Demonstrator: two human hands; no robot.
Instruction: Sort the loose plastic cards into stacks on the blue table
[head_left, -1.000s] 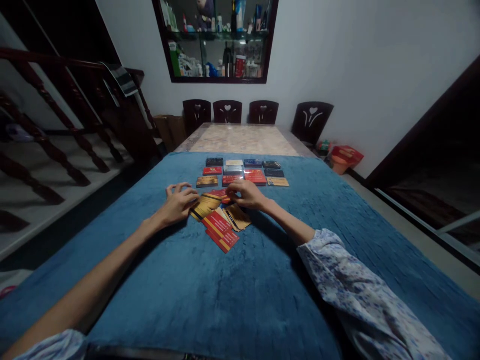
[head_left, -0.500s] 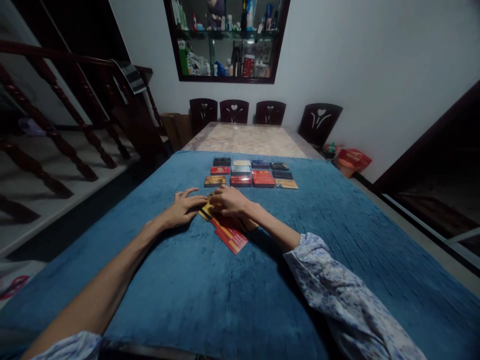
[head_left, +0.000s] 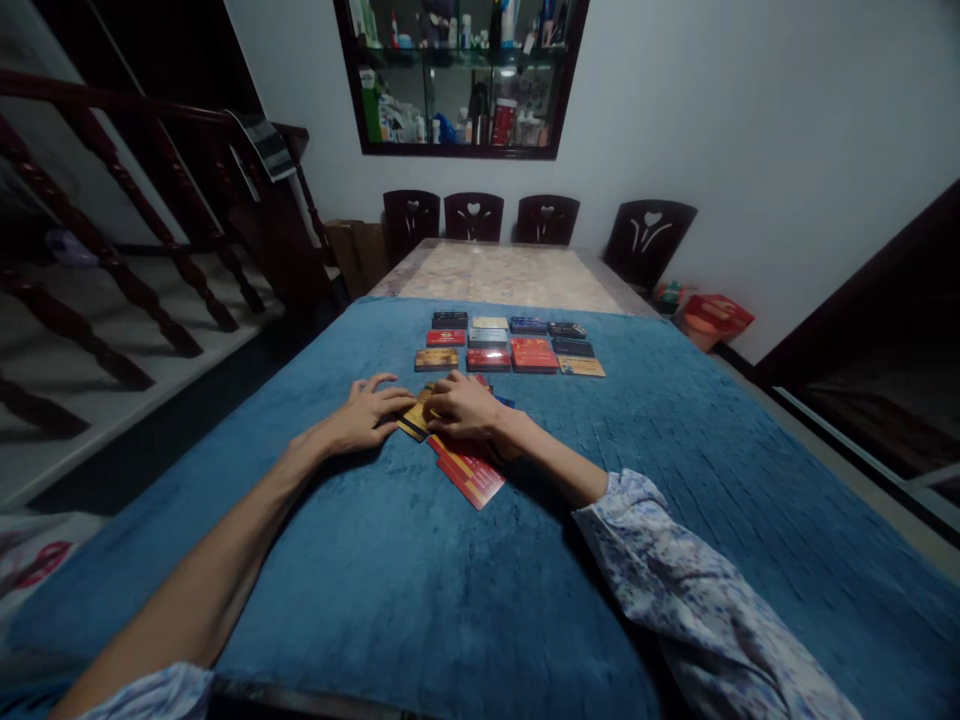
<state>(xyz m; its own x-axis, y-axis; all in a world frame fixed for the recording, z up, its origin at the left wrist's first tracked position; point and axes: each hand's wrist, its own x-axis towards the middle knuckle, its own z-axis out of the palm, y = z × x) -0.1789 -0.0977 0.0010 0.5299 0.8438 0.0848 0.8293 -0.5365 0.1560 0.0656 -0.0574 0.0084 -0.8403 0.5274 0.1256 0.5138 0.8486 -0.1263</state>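
Note:
A loose pile of red and gold cards (head_left: 469,470) lies on a blue cloth (head_left: 450,590) in front of me. My left hand (head_left: 365,414) rests flat beside the pile, fingers stretched out and touching a gold card (head_left: 415,421) at its left edge. My right hand (head_left: 465,408) lies on top of the pile with fingers curled down onto the cards. Just beyond the hands, several cards (head_left: 512,346) are laid out in neat rows, red, gold, grey and dark ones.
The blue cloth covers the near part of a long table (head_left: 495,275) with a bare marble top at the far end. Several dark chairs (head_left: 547,218) stand behind it. A stair rail (head_left: 150,200) runs along the left and a red box (head_left: 712,315) sits on the floor at right.
My right hand slid left over the pile and now covers most of it. My left hand flattened beside the gold card. The view shifted slightly.

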